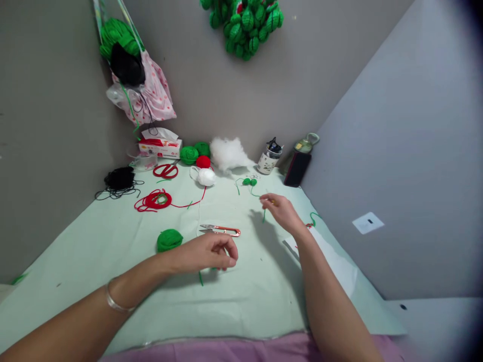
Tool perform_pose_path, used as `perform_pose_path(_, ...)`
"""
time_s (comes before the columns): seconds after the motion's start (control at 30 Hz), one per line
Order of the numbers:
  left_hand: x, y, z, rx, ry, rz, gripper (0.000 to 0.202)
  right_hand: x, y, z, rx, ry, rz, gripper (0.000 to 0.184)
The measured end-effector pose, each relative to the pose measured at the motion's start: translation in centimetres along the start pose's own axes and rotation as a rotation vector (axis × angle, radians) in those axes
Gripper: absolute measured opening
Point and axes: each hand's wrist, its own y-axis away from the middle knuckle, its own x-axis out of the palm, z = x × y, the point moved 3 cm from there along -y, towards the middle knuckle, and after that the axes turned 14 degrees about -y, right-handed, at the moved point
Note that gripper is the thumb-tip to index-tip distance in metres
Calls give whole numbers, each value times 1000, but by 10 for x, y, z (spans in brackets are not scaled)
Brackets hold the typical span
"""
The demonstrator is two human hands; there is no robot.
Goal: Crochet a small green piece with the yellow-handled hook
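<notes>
My left hand (213, 251) is over the middle of the table, its fingers curled in toward the thumb. Bits of green yarn (201, 278) show just below it; whether the fingers hold any is hidden. Behind that hand lie orange-handled thread snips (226, 231), and a green yarn ball (169, 240) is beside the wrist. Farther forward, my right hand (278, 208) is closed in a pinch, with a small yellow part of a thin tool between its fingers. A green strand (264, 216) hangs under these fingertips. Just beyond are two small round green pieces (249, 182) with yarn tails.
Along the back stand a tissue box (162, 148), yarn balls (188, 155), white stuffing (228, 153), a pot (269, 160) and a phone (298, 169). Red scissors (165, 171), red yarn (153, 200) and black yarn (119, 178) lie left. White paper (335, 261) lies right.
</notes>
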Motion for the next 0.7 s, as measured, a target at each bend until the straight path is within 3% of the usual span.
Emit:
perform_pose_path(0.13, -20, 16, -6, -27, -251, 89, 17, 43, 22, 26, -83, 50, 356, 22)
perform_pose_path(0.23, -27, 21, 0, -55, -413, 117, 17, 71, 32, 33, -96, 123, 483, 30)
perform_pose_path(0.37, -24, 20, 10, -94, -544, 136, 20, 78, 25, 25, -57, 260, 415, 20)
perform_pose_path(0.47, -25, 20, 8, -93, -570, 161, 18, 61, 14, 13, 10, 363, 234, 22)
perform_pose_path(0.57, -38, 27, -2, -72, -561, 119, 14, 45, 8, 10, 51, 405, 85, 35)
perform_pose_path(0.63, -55, 36, -9, -78, -563, 29, 16, 46, 11, 15, 31, 373, 108, 30)
perform_pose_path(0.7, -73, 48, -11, -95, -576, -59, 19, 57, 20, 27, -27, 293, 222, 20)
